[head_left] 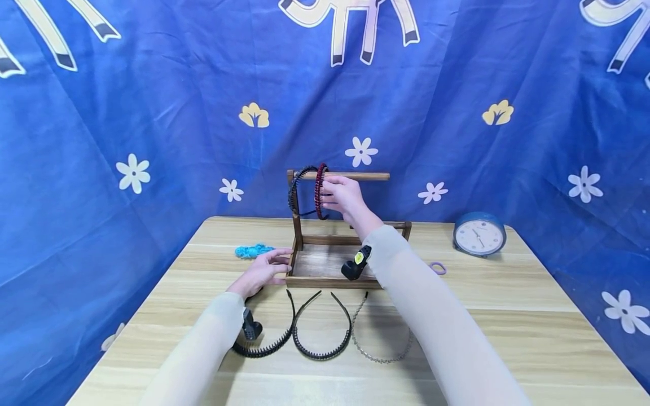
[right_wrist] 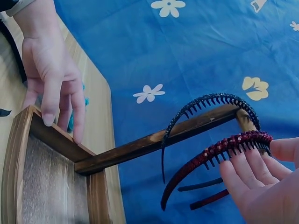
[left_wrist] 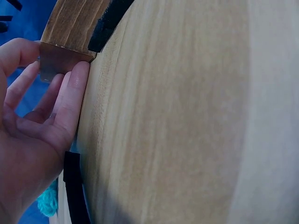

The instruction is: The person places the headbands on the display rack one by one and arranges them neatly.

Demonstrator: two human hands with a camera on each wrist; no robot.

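In the head view my right hand [head_left: 343, 198] pinches a dark red beaded headband [head_left: 319, 192] at the top bar of a wooden stand [head_left: 355, 176]. The right wrist view shows the thumb above the band [right_wrist: 219, 148] and the fingers under its comb teeth. Beside it, a black beaded headband [right_wrist: 212, 99] hangs over the bar near the upright post. My left hand [head_left: 263, 270] rests against the left side of the stand's tray [head_left: 325, 282], fingers mostly straight. Up close, its fingertips touch the wooden corner [left_wrist: 65, 58].
In front of the tray lie a black toothed headband [head_left: 264, 351], another black headband [head_left: 321, 355] and a silvery wavy one [head_left: 378, 358]. A turquoise fuzzy item [head_left: 250, 251] is at the left. At the right are a purple hair tie [head_left: 438, 268] and a round clock [head_left: 479, 234].
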